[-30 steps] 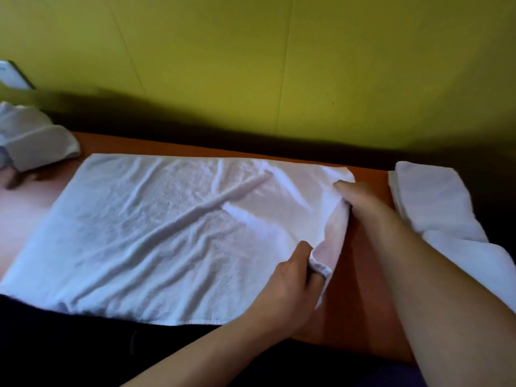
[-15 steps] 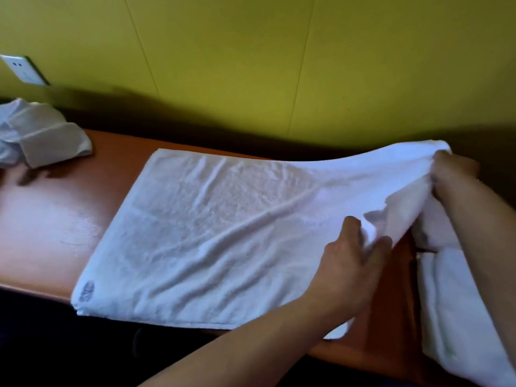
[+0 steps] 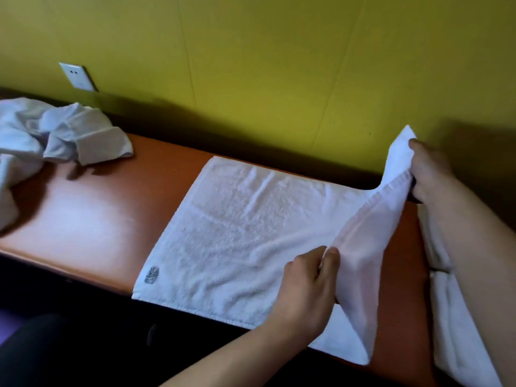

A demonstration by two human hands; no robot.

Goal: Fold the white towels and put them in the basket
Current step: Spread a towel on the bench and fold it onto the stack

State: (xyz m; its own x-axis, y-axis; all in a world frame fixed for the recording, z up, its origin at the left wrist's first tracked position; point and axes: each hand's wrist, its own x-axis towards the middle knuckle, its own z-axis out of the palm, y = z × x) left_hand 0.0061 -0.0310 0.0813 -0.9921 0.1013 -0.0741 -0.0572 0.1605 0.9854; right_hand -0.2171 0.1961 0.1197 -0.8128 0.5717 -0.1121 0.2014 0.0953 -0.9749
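Yellow wall [image 3: 251, 65] behind orange table [image 3: 92, 219] | my left hand [image 3: 307, 283] and right hand [image 3: 427, 171] pinch white towel [image 3: 237, 233], frame right | crumpled towels [image 3: 55, 135] upper left

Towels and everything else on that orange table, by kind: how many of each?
Flat towel held by both hands: 1
Crumpled towel heap, number in it unclear: 1
Folded towel at right: 1
Hands: 2, left, right
Wall socket: 1
Total: 6
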